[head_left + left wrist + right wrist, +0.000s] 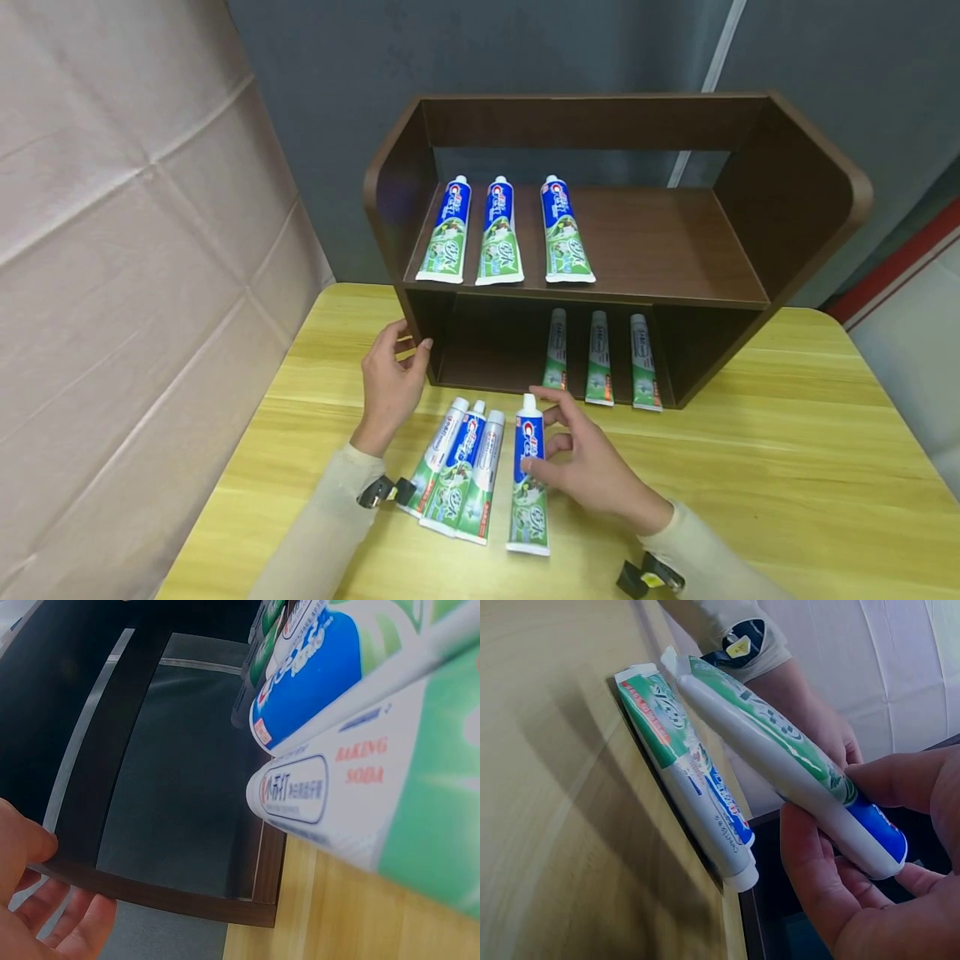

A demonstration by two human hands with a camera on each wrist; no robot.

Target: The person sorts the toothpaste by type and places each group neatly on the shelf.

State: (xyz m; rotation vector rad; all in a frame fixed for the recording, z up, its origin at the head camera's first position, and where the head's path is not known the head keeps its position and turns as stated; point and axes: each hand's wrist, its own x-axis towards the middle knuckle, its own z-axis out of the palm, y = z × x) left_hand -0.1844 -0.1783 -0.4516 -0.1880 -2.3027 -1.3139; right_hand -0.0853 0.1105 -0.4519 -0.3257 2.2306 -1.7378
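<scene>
My right hand point(596, 471) pinches a blue-and-green toothpaste tube point(529, 492) between thumb and fingers, cap toward the shelf. In the right wrist view that tube point(772, 742) is tilted and raised above the wooden table, its shadow lying on the wood. My left hand point(393, 379) grips the front edge of the left side panel of a dark brown two-tier shelf point(660, 242), thumb on the inner face and fingers outside. Between my forearms, three toothpaste tubes lie overlapping on the table: a blue-and-green tube point(457, 475) between a left white-and-green tube point(435, 458) and a right one point(483, 475).
On the upper tier lie three blue-and-green tubes point(498, 233), with a wider gap before the rightmost. Three white-and-green tubes point(598, 358) lie on the right part of the lower tier. A pale cloth wall point(150, 250) borders the table point(787, 467) on the left.
</scene>
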